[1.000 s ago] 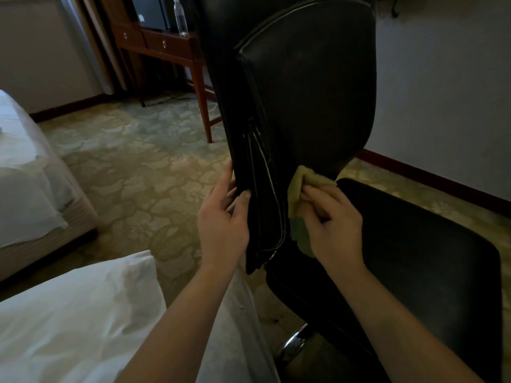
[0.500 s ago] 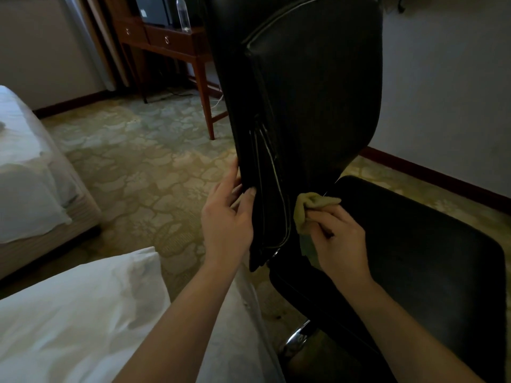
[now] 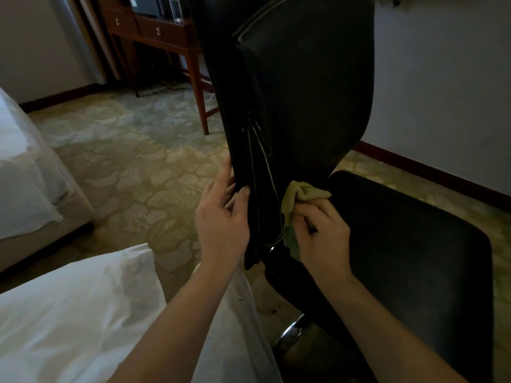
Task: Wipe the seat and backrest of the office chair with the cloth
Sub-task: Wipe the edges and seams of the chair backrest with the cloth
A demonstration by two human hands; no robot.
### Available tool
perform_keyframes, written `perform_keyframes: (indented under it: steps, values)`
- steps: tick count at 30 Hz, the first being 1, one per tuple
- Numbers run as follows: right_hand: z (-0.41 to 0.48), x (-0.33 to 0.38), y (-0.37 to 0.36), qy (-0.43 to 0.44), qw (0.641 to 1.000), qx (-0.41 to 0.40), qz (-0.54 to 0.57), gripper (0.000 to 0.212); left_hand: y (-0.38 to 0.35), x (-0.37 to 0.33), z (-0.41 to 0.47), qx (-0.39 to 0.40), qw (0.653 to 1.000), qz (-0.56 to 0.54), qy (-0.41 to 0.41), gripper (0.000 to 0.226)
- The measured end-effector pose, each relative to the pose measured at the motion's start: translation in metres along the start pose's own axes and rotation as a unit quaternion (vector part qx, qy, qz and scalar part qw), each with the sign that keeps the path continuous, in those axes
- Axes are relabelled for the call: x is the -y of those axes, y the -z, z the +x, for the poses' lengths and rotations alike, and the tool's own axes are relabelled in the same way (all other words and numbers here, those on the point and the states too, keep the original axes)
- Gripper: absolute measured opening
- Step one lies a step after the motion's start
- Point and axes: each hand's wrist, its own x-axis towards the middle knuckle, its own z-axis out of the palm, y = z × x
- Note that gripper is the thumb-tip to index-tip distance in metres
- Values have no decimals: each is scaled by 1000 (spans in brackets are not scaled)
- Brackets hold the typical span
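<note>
A black leather office chair fills the middle and right of the head view, its tall backrest (image 3: 301, 95) upright and its flat seat (image 3: 414, 244) stretching right. My left hand (image 3: 221, 217) grips the backrest's left edge near the bottom, thumb on the front, fingers behind. My right hand (image 3: 320, 239) holds a crumpled yellow-green cloth (image 3: 301, 193) and presses it into the crease where backrest meets seat. Part of the cloth hangs below my fingers.
A white pillow (image 3: 74, 313) lies at the lower left, and a bed (image 3: 25, 183) stands at the far left. A wooden desk (image 3: 154, 31) is behind the chair. Patterned carpet (image 3: 132, 161) covers the floor. The chair's chrome base (image 3: 293, 330) shows underneath.
My right hand has slid the cloth down the backrest's lower part to the seat joint. My left hand has kept its grip on the backrest edge.
</note>
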Motion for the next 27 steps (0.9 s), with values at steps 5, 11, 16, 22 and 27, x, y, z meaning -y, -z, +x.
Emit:
perform_keyframes:
  steps: [5,11,16,22,27]
  values:
    - [-18,-10,9,-53,998,42,14,20,2,4,0,5,1000,15,-10,58]
    - [27,13,19,-37,998,-20,42,22,1,0,-3,1,1000,21,-21,57]
    - [21,14,7,-35,999,-4,37,21,1,0,-4,1,1000,15,-16,57]
    - [-22,1,-3,-140,989,9,46,25,-3,-2,-8,-14,999,31,-10,58]
    - [-20,4,6,-169,983,16,75,34,-2,-3,-8,-12,999,34,-13,57]
